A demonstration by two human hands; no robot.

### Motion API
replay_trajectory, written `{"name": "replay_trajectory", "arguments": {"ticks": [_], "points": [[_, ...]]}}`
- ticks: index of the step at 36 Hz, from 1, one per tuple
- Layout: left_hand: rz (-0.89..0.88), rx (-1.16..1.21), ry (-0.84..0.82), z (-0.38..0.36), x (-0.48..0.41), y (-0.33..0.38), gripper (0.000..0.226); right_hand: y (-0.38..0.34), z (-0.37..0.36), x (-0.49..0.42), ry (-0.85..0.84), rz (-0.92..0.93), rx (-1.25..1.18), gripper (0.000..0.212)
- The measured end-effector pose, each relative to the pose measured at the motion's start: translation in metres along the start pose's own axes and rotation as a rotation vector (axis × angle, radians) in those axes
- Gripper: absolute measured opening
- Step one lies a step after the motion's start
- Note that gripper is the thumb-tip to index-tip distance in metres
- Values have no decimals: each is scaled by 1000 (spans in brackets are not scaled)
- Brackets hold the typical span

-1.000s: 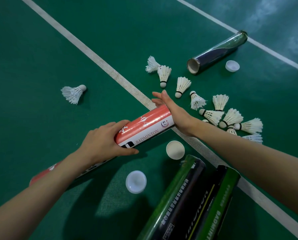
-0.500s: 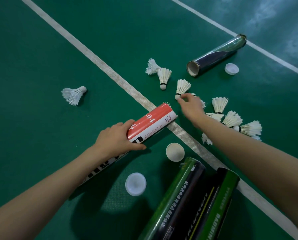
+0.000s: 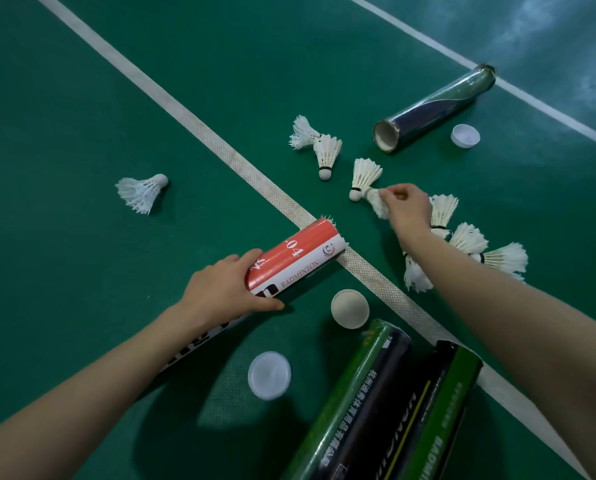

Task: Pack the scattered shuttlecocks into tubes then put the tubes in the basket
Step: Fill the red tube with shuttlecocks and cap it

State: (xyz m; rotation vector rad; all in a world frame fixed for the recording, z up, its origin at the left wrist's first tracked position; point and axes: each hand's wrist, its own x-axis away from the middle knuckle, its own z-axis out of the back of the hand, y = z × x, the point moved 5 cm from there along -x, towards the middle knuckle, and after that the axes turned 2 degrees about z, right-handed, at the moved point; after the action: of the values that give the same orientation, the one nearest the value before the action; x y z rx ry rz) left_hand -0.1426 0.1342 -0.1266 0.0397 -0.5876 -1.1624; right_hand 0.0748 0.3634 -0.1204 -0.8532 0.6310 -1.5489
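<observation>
My left hand (image 3: 222, 292) grips a red and white tube (image 3: 296, 259) lying on the green floor, feather tips sticking out of its open end. My right hand (image 3: 407, 207) pinches a white shuttlecock (image 3: 376, 202) by its cork end, just above the floor. Beside it lies another shuttlecock (image 3: 364, 176), and two more shuttlecocks (image 3: 319, 145) lie farther back. Several shuttlecocks (image 3: 469, 240) lie clustered behind my right forearm. A lone shuttlecock (image 3: 140, 192) rests at the left. No basket is in view.
An open dark foil tube (image 3: 435, 109) lies at the back right with a white cap (image 3: 465, 135) beside it. Two green and black tubes (image 3: 386, 407) lie at the near edge. A cream cap (image 3: 349, 308) and a clear lid (image 3: 269, 375) lie near them. White court lines cross the floor.
My right hand left the mouth of the red tube, reached right to the pile and picked up a shuttlecock. My left hand slid the tube slightly forward.
</observation>
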Motion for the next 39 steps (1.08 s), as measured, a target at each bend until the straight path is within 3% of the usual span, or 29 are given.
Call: {"name": "replay_trajectory", "arguments": {"ticks": [4, 18, 21, 26, 32, 39], "points": [[33, 7, 7, 1, 4, -10, 97, -13, -6, 9, -141, 99, -13, 8], [61, 83, 52, 13, 15, -22, 92, -52, -38, 62, -707, 274, -208, 15], [30, 97, 51, 15, 17, -20, 91, -55, -44, 70, -701, 265, -194, 9], [-5, 109, 62, 18, 21, -17, 89, -54, -53, 72, -603, 265, -107, 33], [-25, 117, 86, 22, 21, -15, 89, -59, -50, 86, -716, 192, -168, 65], [-27, 76, 109, 24, 22, -17, 101, -61, -48, 101, -800, 151, -204, 60]]}}
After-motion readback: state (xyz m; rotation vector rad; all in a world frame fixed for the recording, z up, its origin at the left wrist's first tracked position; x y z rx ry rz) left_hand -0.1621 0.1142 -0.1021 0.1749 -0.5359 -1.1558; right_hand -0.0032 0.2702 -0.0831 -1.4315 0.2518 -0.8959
